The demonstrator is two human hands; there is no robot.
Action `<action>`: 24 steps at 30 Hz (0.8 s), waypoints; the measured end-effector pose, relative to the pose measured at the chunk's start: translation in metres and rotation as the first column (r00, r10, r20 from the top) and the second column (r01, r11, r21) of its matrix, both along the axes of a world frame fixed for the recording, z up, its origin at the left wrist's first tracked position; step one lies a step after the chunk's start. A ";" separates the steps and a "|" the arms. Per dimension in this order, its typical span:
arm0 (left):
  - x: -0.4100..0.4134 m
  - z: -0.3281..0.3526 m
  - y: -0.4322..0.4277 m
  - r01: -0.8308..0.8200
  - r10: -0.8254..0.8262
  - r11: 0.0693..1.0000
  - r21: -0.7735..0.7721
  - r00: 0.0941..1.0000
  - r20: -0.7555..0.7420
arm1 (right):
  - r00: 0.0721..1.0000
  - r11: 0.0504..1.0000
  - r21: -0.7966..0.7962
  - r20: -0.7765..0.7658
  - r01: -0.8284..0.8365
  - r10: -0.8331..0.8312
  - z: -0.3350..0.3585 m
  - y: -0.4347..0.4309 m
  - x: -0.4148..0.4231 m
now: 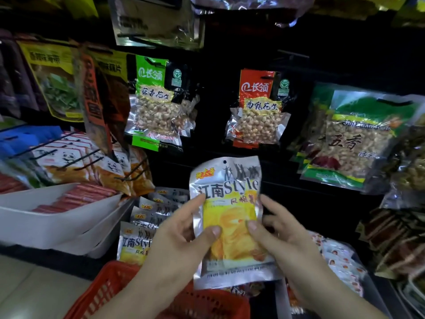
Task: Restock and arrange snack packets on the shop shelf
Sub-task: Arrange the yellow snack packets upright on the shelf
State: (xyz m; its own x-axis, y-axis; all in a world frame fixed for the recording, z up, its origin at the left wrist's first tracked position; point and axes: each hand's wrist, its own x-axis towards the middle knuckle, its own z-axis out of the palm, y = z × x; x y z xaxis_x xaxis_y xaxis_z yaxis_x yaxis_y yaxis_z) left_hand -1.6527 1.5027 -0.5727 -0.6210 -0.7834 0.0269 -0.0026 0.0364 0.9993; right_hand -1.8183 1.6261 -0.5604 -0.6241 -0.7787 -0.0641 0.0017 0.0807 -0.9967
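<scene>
Silver foil with a yellow front panel makes up the snack packet (227,187); it is held upright in mid-air before the dark shelf, above the rim of the red basket (108,288) and just right of a rank of matching packets (142,226). It is judged to be light and thin, its film slick and easily creased; the contents pictured look like crisp slices, so breakage under a hard squeeze is to be expected. The flat sealed margins are the safest places to be gripped, and the top seal by the small hang hole (225,161) is best left free. Dark lettering reading "Style" beside Chinese characters is printed across the upper half; grey dancing figures are shown above it; a plain silver band runs along the bottom.

The packet is pinched at its left edge by the left hand (177,245), thumb laid on the front and fingers curled behind; the right edge is pinched likewise by the right hand (285,240).

Farther out, a green-headed peanut packet (156,104) and a red-headed peanut packet (257,109) are hung on the shelf; a white tray (46,229) of red sticks is set to the left.
</scene>
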 end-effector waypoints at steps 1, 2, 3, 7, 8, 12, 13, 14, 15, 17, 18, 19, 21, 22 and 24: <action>0.001 0.001 -0.001 -0.008 0.009 1.000 0.017 1.000 -0.013 | 0.998 0.998 0.029 0.026 -0.055 0.054 0.000 0.000 -0.001; 0.001 0.003 -0.002 -0.009 0.010 1.000 0.027 1.000 -0.016 | 0.996 0.996 0.045 0.043 -0.076 0.075 -0.001 0.001 -0.001; 0.002 0.003 -0.002 0.003 -0.003 1.000 0.026 1.000 -0.011 | 0.997 0.997 0.046 0.046 -0.067 0.065 0.000 0.002 -0.002; 0.005 0.004 -0.005 0.201 -0.209 0.973 0.111 0.975 0.074 | 0.999 0.999 0.024 -0.032 0.036 -0.035 -0.003 0.003 -0.006; 0.005 0.004 -0.004 0.245 -0.255 0.965 0.097 0.961 0.110 | 0.997 0.998 0.022 -0.046 0.066 -0.065 -0.003 0.003 -0.006; 0.007 0.002 -0.006 0.145 -0.140 0.989 -0.021 0.976 0.170 | 0.999 0.999 0.031 -0.039 -0.027 0.028 0.004 0.007 -0.011; 0.008 0.001 -0.008 0.117 -0.111 0.993 -0.029 0.980 0.164 | 0.994 0.995 0.035 -0.047 -0.095 0.096 0.007 0.009 -0.012; 0.009 0.000 -0.010 0.105 -0.099 0.994 -0.033 0.983 0.156 | 0.988 0.989 0.037 -0.063 -0.140 0.143 0.009 0.011 -0.014; 0.010 -0.001 -0.012 0.108 -0.101 0.993 -0.040 0.984 0.149 | 0.982 0.986 0.045 -0.094 -0.158 0.162 0.009 0.012 -0.015; 0.012 -0.003 -0.010 0.118 -0.106 0.991 -0.067 0.982 0.155 | 0.978 0.989 0.073 -0.156 -0.128 0.139 0.005 0.011 -0.017; 0.012 -0.003 -0.008 0.117 -0.100 0.989 -0.095 0.982 0.161 | 0.977 0.990 0.085 -0.175 -0.108 0.122 0.003 0.011 -0.018; 0.011 -0.004 -0.006 0.106 -0.086 0.987 -0.125 0.984 0.153 | 0.975 0.990 0.098 -0.190 -0.098 0.115 0.000 0.010 -0.019; 0.008 -0.007 -0.004 0.063 -0.048 0.988 -0.142 0.993 0.103 | 0.959 0.986 0.139 -0.254 -0.089 0.123 -0.005 0.009 -0.021; 0.007 -0.008 -0.003 0.038 -0.028 0.991 -0.125 0.997 0.077 | 0.929 0.974 0.212 -0.338 -0.083 0.153 -0.006 0.010 -0.020; 0.004 -0.012 -0.001 -0.011 0.017 0.993 -0.119 0.999 0.048 | 0.756 0.925 0.380 -0.611 0.018 0.236 -0.011 0.010 -0.021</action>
State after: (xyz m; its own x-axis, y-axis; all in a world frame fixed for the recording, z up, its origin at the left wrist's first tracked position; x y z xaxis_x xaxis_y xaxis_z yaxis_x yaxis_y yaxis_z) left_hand -1.6489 1.5013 -0.5848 -0.6128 -0.7851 0.0899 -0.0529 0.1543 0.9866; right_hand -1.8392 1.6364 -0.5710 -0.5279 -0.8483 0.0407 -0.6499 0.3727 -0.6624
